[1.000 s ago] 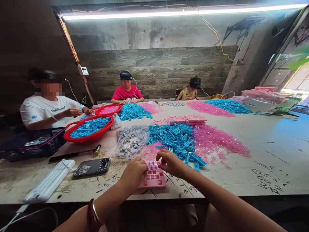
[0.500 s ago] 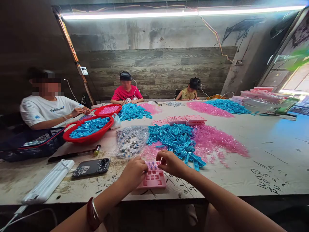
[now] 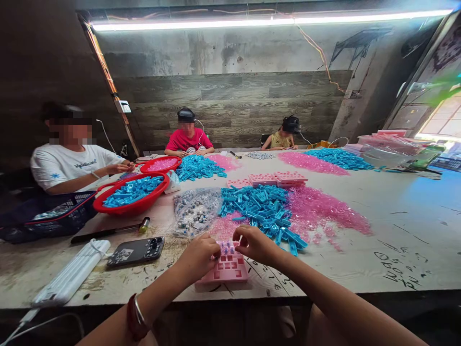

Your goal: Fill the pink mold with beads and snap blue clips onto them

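A pink tray [image 3: 228,274] with square pockets lies near the table's front edge, small bluish pieces in its far rows. My left hand [image 3: 201,255] is over the tray's left side, fingers curled together; what they may hold is too small to make out. At the tray's far right corner is my right hand [image 3: 252,244], its thumb and fingers bent close over the pieces, with their tips partly hidden. Just beyond lie a heap of blue plastic parts [image 3: 257,204], clear pink bits [image 3: 320,211] and a clear bag of small beads [image 3: 196,211].
Left are a phone [image 3: 136,251], a white power strip [image 3: 74,274], a hammer [image 3: 108,232], a red basket of blue parts [image 3: 131,207] and a dark blue basket [image 3: 61,221]. Stacked pink trays [image 3: 262,179] stand behind the heap. Three people sit around the table's far and left sides.
Both hands stay almost in place over the tray, with my left wrist shifted slightly left. The person at the left has moved their hands a little.
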`<state>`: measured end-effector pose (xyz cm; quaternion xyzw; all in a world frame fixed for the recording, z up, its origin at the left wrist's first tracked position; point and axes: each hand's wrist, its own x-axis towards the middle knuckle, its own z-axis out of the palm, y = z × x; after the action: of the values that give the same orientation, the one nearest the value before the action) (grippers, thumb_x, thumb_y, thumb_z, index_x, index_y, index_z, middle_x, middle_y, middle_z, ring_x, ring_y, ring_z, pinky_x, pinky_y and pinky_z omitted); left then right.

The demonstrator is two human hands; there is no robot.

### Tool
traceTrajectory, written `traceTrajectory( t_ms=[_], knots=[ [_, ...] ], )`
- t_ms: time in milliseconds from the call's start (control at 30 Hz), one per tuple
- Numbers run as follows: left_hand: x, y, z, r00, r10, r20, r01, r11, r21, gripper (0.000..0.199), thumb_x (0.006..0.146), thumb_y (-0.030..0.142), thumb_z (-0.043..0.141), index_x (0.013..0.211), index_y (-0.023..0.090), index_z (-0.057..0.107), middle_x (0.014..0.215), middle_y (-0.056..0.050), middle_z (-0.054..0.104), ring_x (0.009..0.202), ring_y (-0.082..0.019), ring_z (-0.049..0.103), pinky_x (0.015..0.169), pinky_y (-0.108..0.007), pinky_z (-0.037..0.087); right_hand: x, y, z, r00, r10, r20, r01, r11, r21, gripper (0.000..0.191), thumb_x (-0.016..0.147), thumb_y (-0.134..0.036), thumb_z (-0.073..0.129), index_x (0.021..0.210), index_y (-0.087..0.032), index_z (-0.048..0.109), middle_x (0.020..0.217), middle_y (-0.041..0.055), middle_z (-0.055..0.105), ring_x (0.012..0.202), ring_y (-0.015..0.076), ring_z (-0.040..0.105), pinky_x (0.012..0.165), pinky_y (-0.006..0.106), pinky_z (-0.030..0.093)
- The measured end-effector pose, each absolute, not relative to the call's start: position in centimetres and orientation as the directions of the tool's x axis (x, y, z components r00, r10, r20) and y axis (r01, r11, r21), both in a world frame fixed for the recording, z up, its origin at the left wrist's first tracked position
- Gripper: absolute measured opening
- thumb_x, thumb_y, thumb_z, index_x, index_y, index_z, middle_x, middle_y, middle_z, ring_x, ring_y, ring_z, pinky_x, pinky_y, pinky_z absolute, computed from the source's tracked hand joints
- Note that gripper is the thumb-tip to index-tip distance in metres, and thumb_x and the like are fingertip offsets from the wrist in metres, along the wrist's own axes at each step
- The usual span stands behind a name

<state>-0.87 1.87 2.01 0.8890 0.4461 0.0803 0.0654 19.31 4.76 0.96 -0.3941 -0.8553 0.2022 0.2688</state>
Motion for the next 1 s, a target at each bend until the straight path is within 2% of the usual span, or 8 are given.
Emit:
traceTrajectory(
  t_ms=[200,500,767,1000],
  knots=[
    [-0.84,1.77,2.26,0.59,0.805,0.066,0.783,-0.59,0.199,0.013,0.072,0.009,0.055,0.075,0.018,0.064,0.08,-0.003,0.064,0.085,-0.018,0.052,0.075,-0.027,0.038,19.52,4.87,0.67,-0.555,0.77,0.315,0.569,0.627,-0.533,0.015,0.066,-0.005,0.06,0.077,-0.015,0.058,0.079,0.0013,0.06,0.056,0.0085,0.056,0.053,0.02,0.041],
    [-1.05,2.07,1.81,0.629,0.77,0.108,0.746,-0.636,0.195,0.019,0.078,0.007,0.05,0.076,0.018,0.066,0.078,-0.002,0.065,0.081,-0.018,0.051,0.076,-0.027,0.037,19.45,4.78,0.94,-0.567,0.763,0.31,0.565,0.634,-0.528,0.019,0.066,-0.003,0.058,0.079,-0.015,0.063,0.079,0.0027,0.063,0.058,0.0099,0.057,0.057,0.022,0.043],
    [-1.08,2.23,1.51,0.644,0.755,0.126,0.742,-0.656,0.14,0.02,0.079,0.005,0.048,0.079,0.017,0.064,0.08,-0.002,0.064,0.081,-0.017,0.052,0.075,-0.027,0.037,19.35,4.8,0.82,-0.585,0.725,0.365,0.531,0.682,-0.504,0.031,0.058,0.004,0.051,0.081,-0.014,0.063,0.077,0.003,0.061,0.063,0.0109,0.055,0.061,0.023,0.044],
    [-0.99,2.21,1.8,0.661,0.741,0.116,0.733,-0.671,0.114,0.021,0.079,0.005,0.047,0.077,0.016,0.064,0.079,-0.002,0.064,0.079,-0.017,0.052,0.072,-0.027,0.037,19.39,4.92,0.59,-0.575,0.721,0.387,0.516,0.686,-0.513,0.03,0.061,0.004,0.05,0.082,-0.014,0.062,0.08,0.0031,0.056,0.064,0.0101,0.054,0.061,0.022,0.044]
  ],
)
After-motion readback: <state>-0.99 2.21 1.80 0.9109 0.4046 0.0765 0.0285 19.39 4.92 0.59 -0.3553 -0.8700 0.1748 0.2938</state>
